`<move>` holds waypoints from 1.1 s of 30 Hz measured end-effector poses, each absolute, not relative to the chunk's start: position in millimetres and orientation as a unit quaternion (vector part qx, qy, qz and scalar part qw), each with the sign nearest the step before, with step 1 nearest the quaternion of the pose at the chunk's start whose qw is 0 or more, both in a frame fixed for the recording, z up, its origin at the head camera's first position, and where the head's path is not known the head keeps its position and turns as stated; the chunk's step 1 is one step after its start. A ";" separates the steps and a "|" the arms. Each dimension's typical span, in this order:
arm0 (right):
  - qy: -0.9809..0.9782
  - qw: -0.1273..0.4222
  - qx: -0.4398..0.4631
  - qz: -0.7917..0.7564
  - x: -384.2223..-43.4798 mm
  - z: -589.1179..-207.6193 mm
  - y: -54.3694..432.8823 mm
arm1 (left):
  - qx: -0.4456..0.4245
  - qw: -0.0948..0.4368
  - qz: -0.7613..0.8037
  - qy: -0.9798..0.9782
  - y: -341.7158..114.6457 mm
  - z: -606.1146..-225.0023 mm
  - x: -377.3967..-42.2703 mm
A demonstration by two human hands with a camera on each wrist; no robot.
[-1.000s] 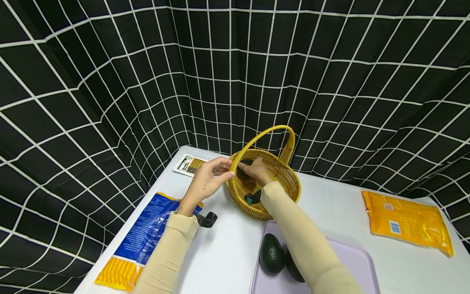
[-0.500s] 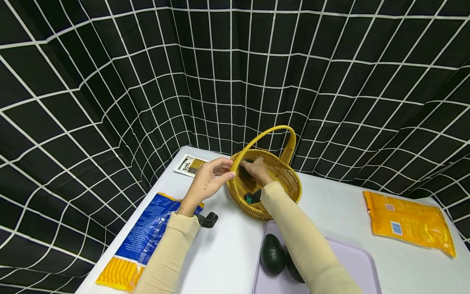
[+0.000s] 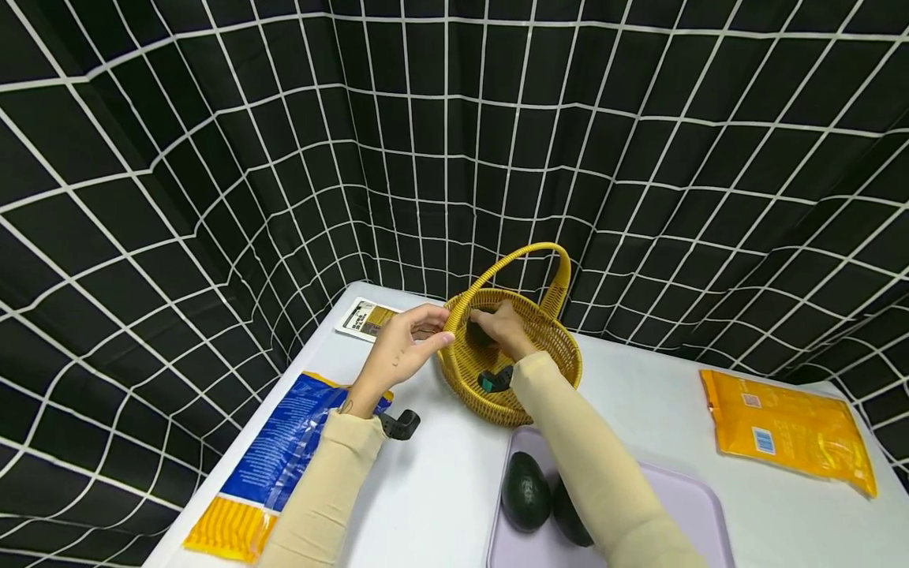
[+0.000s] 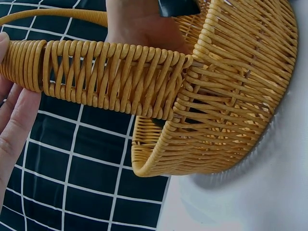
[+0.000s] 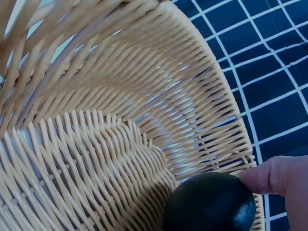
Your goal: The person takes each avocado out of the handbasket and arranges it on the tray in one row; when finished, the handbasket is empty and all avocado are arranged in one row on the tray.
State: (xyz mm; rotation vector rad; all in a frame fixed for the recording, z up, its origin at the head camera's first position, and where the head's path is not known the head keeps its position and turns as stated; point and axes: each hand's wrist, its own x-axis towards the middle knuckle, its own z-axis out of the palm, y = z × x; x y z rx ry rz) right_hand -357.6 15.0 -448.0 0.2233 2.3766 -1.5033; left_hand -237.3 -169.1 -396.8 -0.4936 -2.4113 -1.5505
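Note:
A yellow wicker basket [image 3: 572, 364] with a tall arched handle [image 3: 529, 251] stands on the white table. My left hand [image 3: 403, 347] holds the near left side of that handle, its thumb and fingers on either side of it. Inside the basket, my right hand [image 3: 506, 327] grips a dark green avocado [image 5: 209, 204]. Its thumb presses the top of the fruit in the right wrist view; the other fingers are hidden there. On a pale purple tray [image 3: 685, 505] in front lie two more avocados, one in full view [image 3: 525, 491] and one [image 3: 570, 517] partly behind the right sleeve.
A blue and yellow bag [image 3: 280, 450] lies under the left forearm. Behind the left hand is a small white and brown packet [image 3: 365, 319]. An orange bag [image 3: 788, 430] rests at the right. Black gridded cloth [image 3: 497, 142] rises behind the table.
My right hand and the avocado have shifted slightly to the right inside the basket. The left hand stays on the handle, and the basket holds its place.

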 end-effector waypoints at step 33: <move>0.839 0.145 -0.003 -0.524 -317.1 -392.9 34.3 | -0.160 0.111 -0.535 -0.822 -168.5 -396.3 -238.2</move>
